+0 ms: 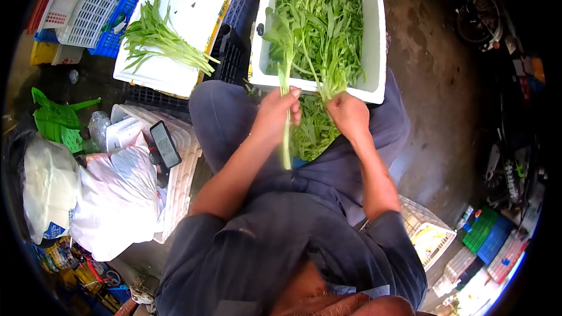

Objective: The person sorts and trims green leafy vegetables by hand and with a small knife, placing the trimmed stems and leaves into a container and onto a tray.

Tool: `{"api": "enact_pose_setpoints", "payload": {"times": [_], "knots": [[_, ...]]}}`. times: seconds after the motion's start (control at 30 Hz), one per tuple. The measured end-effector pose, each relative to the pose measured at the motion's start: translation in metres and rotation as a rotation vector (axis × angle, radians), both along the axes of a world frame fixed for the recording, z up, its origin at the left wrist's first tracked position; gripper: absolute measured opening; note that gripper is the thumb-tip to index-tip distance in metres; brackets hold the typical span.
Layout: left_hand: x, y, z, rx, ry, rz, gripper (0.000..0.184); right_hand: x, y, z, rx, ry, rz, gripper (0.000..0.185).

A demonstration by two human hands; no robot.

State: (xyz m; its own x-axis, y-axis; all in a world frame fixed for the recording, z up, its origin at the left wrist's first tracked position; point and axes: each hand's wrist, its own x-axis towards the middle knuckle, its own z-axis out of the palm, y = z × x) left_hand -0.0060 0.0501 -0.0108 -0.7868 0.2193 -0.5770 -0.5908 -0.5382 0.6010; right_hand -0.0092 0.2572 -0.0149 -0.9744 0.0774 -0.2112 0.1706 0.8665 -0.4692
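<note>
Between my knees stands a white foam box [376,29] holding a heap of leafy greens [333,14]. My left hand [277,114] is closed around a long-stemmed bunch of greens [285,76]; its leaves point up over the box and its pale stems hang down. My right hand [349,112] is closed on the stems of another leafy bunch [335,79] at the box's near edge. More loose greens [313,131] lie below the box between my legs. On a white foam lid [170,0] at the upper left rests a separate bunch [155,41].
Stacked plastic baskets [96,6] stand at the upper left. A crate [181,184] with a phone [165,144] and plastic bags [117,199] is at my left. A basket [427,231] and coloured crates [489,234] are at the lower right.
</note>
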Motion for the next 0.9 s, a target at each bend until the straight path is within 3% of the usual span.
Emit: {"api": "enact_pose_setpoints", "payload": {"times": [0.1, 0.2, 0.27, 0.37, 0.57, 0.73, 0.83, 0.9], "knots": [[-0.006, 0.003, -0.003, -0.032, 0.012, 0.018, 0.017, 0.014, 0.006, 0.023, -0.441, 0.046, -0.304, 0.023], [-0.008, 0.011, -0.006, -0.009, -0.012, 0.057, 0.019, 0.051, -0.012, 0.028, -0.794, 0.074, -0.455, 0.016], [-0.01, 0.019, -0.006, 0.018, -0.016, 0.074, 0.021, 0.082, -0.028, 0.019, -0.904, 0.133, -0.36, 0.01], [-0.009, 0.018, -0.014, 0.007, -0.053, 0.115, 0.023, 0.111, -0.046, -0.003, -0.886, 0.141, -0.271, 0.011], [0.008, 0.002, -0.032, 0.065, -0.104, 0.17, 0.021, 0.119, -0.052, 0.004, -0.753, 0.219, 0.027, 0.013], [0.014, 0.003, -0.028, -0.047, -0.091, 0.157, 0.019, 0.123, -0.051, -0.017, -0.628, 0.282, 0.21, 0.016], [0.016, 0.006, -0.011, -0.103, -0.082, 0.142, 0.017, 0.123, -0.052, -0.018, -0.575, 0.159, 0.206, 0.015], [0.017, 0.005, -0.009, -0.16, -0.035, 0.121, 0.019, 0.118, -0.047, -0.016, -0.709, 0.018, 0.22, 0.013]]}}
